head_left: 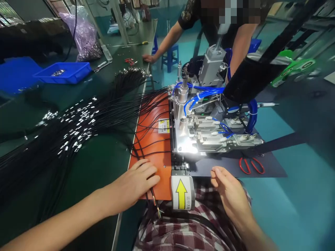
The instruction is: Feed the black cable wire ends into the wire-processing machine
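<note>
My left hand [142, 179] rests over the orange plate [159, 190], its fingers curled round a black cable [152, 195]. Below the fingers hangs that cable's stripped end, with thin coloured wires fanned out. My right hand [227, 188] is closed in a pinch in front of the machine, with nothing visible between thumb and fingers. Between my hands is a white label with a yellow arrow [181, 193] at the near end of the machine's feed track [180, 167]. Further up, several black cables [157, 141] cross the plate into the metal machine [201, 129] with blue air tubes.
A big bundle of black cables [78, 125] with shiny ends covers the dark green table [96, 174]. Red-handled scissors [251, 165] lie right of the machine. Blue tray [65, 71] and bag of parts [83, 38] stand behind. Another person's hand [149, 58] touches the table edge.
</note>
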The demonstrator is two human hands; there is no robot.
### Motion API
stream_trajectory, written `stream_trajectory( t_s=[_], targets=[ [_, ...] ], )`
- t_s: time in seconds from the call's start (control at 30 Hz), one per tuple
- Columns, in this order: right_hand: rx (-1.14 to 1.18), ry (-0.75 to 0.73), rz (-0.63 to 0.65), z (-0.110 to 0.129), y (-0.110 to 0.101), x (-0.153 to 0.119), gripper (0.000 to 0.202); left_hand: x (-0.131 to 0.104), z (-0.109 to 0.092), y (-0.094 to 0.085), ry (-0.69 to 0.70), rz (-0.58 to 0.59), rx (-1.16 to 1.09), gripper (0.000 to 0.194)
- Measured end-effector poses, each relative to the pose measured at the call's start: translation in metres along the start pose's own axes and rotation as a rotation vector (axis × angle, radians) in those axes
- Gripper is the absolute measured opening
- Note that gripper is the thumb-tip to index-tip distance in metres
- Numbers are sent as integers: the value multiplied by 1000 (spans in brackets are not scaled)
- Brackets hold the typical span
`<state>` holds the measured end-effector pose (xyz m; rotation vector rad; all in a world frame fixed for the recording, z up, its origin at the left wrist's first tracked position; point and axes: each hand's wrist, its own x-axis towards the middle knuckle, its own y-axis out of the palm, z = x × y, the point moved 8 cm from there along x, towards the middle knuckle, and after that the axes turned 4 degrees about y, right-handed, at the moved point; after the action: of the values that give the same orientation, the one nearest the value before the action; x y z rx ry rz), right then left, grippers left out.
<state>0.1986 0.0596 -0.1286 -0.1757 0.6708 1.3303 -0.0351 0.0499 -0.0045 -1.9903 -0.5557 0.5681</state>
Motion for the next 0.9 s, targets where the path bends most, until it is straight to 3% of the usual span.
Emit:
stream_trajectory(
  t_s=[0.1,0.2,0.3,0.4,0.53,0.67,0.9],
  targets=[
    [0,-11,21,6,4,-4,24,-3,3,1,-17,56,-37,16],
    [-29,-38,28,14,8,-9,24,0,10,3,-144,14,-472,11],
    [-102,-74,66,20,18,-17,23,4,9,22,-323,-46,-976,9],
    [-171,-95,187,23,38,-24,25,10,4,42,-461,-112,-1171,14],
    [-219,-116,335,28,66,-34,23,21,5,43,-544,-242,-1165,12],
    [-291,-158,384,34,78,-40,21,33,6,28,-505,-336,-944,10],
    [-387,-262,316,38,76,-42,12,52,-7,12,-337,-361,-642,10]
  ],
)
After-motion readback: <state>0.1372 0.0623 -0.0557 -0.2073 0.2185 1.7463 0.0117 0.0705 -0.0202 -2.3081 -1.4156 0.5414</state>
